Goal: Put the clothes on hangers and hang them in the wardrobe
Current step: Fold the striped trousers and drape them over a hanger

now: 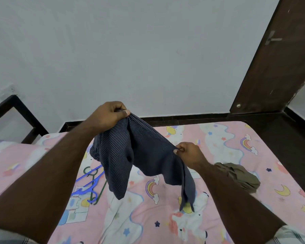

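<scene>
A dark striped garment point(141, 155) is held up at the centre of the frame above a bed point(227, 143) with a pink cartoon sheet. Its upper edge is gripped by the left hand point(109, 115), while a fold lower and to the right is pinched by the right hand point(187, 152). Blue and green hangers point(90, 184) are seen lying on the sheet at lower left; an olive garment point(239, 175) is bunched at right. The garment appears to be being shaken out; a hanger would next have to be picked up and threaded through the neck. No wardrobe is shown.
</scene>
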`<state>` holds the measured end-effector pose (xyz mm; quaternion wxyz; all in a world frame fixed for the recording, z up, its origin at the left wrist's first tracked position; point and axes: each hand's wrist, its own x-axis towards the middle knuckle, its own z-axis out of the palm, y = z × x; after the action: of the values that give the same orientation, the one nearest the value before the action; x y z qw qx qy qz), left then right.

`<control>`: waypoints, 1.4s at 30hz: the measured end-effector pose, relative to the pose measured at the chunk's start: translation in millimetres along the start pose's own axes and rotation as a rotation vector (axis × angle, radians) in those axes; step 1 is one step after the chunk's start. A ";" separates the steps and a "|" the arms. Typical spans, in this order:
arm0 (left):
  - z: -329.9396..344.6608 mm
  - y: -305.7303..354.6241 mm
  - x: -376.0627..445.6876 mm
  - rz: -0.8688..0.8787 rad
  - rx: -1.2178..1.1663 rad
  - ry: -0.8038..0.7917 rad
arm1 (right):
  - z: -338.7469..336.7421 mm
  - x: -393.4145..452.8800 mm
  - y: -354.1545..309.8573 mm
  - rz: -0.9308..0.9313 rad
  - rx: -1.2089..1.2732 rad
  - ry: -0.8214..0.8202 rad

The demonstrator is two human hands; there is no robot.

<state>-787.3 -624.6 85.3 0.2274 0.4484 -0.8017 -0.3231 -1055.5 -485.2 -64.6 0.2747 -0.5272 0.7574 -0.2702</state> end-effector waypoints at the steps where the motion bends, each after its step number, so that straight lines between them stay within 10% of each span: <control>1: 0.6 -0.1 -1.8 -0.008 0.037 0.040 | -0.8 1.1 -2.8 -0.003 0.059 0.031; 9: 58.6 21.1 -4.0 0.260 0.233 -0.167 | -11.6 9.6 -65.8 -0.234 0.519 -0.132; 18: 74.9 26.9 -0.4 0.159 0.230 -0.246 | -33.9 8.4 -80.5 -0.182 0.835 -0.174; 30: 63.4 51.1 0.8 0.075 0.067 0.022 | -4.9 -3.6 -49.9 -0.170 0.418 0.224; 42: 43.4 43.0 -9.1 0.058 -0.185 -0.102 | -10.6 4.4 -53.6 -0.244 0.383 0.131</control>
<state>-835.8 -586.4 85.8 0.2361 0.3851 -0.7915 -0.4116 -1029.4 -504.2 -20.3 0.2852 -0.5344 0.6393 -0.4737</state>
